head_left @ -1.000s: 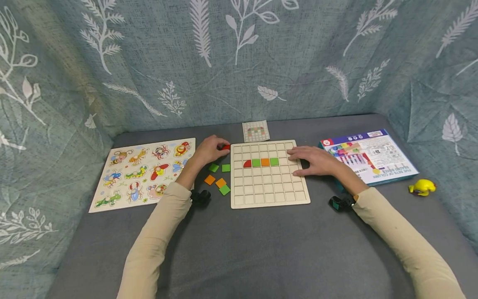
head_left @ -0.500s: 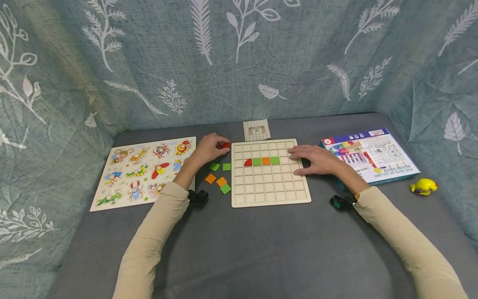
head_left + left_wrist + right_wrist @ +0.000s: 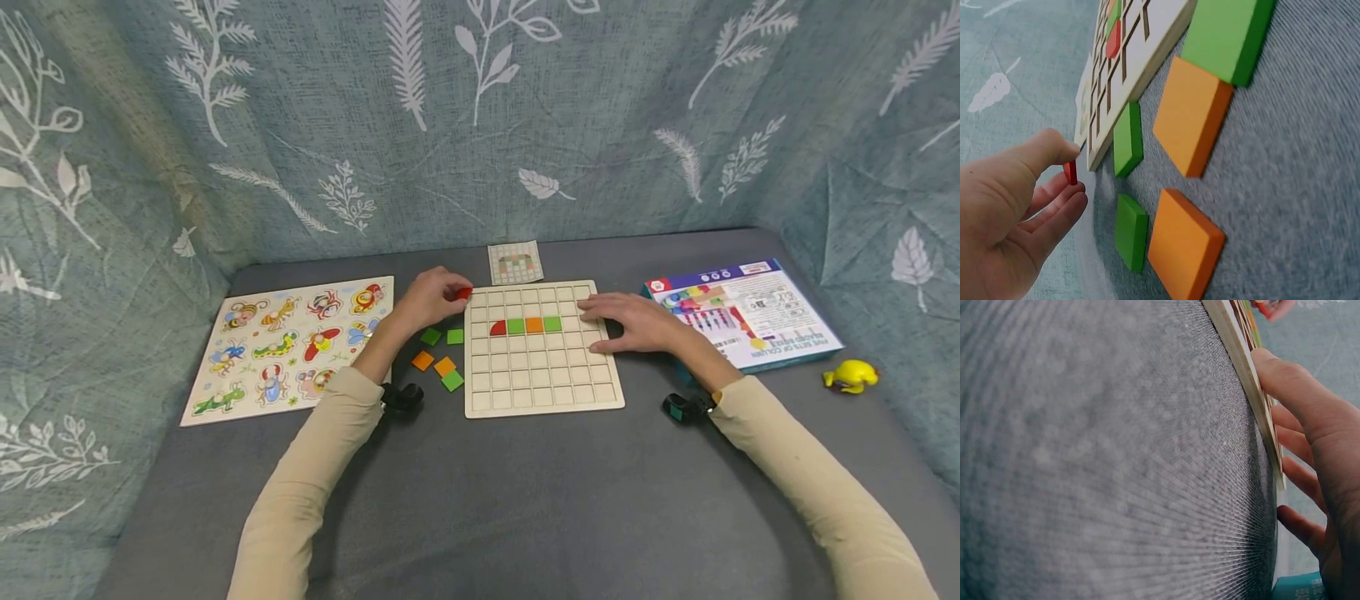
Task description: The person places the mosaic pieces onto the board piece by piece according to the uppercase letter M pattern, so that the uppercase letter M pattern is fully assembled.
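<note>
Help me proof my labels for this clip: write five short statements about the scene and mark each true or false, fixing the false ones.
1. The left hand pinches a red piece. True.
2. The loose tiles lie to the right of the grid board. False: they lie to its left.
3. Four placed pieces sit in one row on the grid board. True.
4. The right hand holds a tile. False: its grip has no tile; it is at the board's right edge.
5. A small pattern card lies beyond the grid board's far edge. True.
</note>
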Demonstrator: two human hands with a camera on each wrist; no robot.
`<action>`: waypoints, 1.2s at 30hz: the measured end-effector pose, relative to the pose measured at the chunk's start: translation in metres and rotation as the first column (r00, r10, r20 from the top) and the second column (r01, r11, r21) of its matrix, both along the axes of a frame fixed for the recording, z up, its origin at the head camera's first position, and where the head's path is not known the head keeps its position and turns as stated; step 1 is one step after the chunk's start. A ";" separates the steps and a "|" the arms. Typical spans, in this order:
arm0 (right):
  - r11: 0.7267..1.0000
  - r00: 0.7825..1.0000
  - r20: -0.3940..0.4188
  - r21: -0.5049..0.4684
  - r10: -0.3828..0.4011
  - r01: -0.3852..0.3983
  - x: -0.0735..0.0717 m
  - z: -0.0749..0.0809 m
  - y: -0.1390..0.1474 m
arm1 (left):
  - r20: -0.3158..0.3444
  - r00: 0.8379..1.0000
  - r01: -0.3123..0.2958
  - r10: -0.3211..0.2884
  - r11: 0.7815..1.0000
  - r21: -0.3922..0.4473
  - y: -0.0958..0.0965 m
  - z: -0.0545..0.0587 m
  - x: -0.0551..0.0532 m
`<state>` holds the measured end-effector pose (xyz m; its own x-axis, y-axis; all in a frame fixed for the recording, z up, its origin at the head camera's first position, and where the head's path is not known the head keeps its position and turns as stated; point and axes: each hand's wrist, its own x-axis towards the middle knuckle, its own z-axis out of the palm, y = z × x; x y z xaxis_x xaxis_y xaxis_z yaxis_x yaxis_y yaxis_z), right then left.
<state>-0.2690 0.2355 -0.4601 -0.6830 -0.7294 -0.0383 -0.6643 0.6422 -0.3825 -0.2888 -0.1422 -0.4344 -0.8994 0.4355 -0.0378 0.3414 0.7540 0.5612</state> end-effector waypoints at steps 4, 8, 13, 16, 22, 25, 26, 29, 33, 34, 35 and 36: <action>1.000 1.000 -0.011 0.015 -0.004 0.004 -0.002 0.003 0.000 | 0.012 1.000 -0.001 0.001 1.000 0.002 0.004 0.002 -0.002; 1.000 1.000 -0.013 0.018 -0.010 0.010 -0.005 0.006 0.001 | 0.027 1.000 -0.008 0.008 1.000 0.005 0.007 0.005 -0.005; 1.000 1.000 -0.019 0.012 0.004 -0.003 -0.006 0.005 0.001 | 0.040 0.999 -0.031 0.032 0.999 -0.008 0.010 0.004 -0.005; 1.000 1.000 -0.021 0.004 0.011 -0.011 -0.005 0.002 0.000 | 0.043 0.998 -0.051 0.051 0.999 -0.010 0.009 0.002 -0.003; 1.000 1.000 -0.013 -0.001 0.012 -0.012 -0.002 0.000 -0.001 | 0.066 0.995 -0.071 0.072 0.997 -0.011 0.006 -0.002 -0.001; 1.000 1.000 -0.015 -0.001 0.010 -0.010 -0.002 0.000 -0.001 | 0.069 0.994 -0.083 0.084 0.996 -0.012 0.006 -0.003 -0.002; 1.000 1.000 -0.016 -0.001 0.010 -0.010 -0.002 0.000 -0.001 | 0.068 0.994 -0.085 0.086 0.996 -0.011 0.006 -0.003 -0.002; 1.000 1.000 -0.018 -0.002 0.006 -0.006 -0.003 0.000 0.000 | 0.057 0.995 -0.087 0.087 0.996 0.000 0.008 -0.002 -0.001; 1.000 1.000 -0.016 -0.003 0.006 -0.006 -0.003 0.000 0.000 | 0.048 0.997 -0.059 0.057 0.998 0.023 0.014 -0.001 0.001; 1.000 1.000 -0.015 -0.003 0.006 -0.006 -0.003 0.000 0.000 | 0.048 0.998 -0.049 0.048 0.998 0.029 0.016 0.000 0.001; 1.000 1.000 -0.015 -0.005 0.006 -0.007 -0.003 0.000 0.000 | 0.048 0.998 -0.039 0.038 0.999 0.032 0.019 0.000 0.002; 1.000 1.000 -0.014 -0.007 0.007 -0.007 -0.003 0.000 0.000 | 0.047 0.998 -0.031 0.030 0.999 0.035 0.021 0.000 0.003</action>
<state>-0.2717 0.2357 -0.4600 -0.6785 -0.7342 -0.0232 -0.6741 0.6349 -0.3775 -0.2859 -0.1211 -0.4346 -0.9099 0.4098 -0.0648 0.2916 0.7428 0.6026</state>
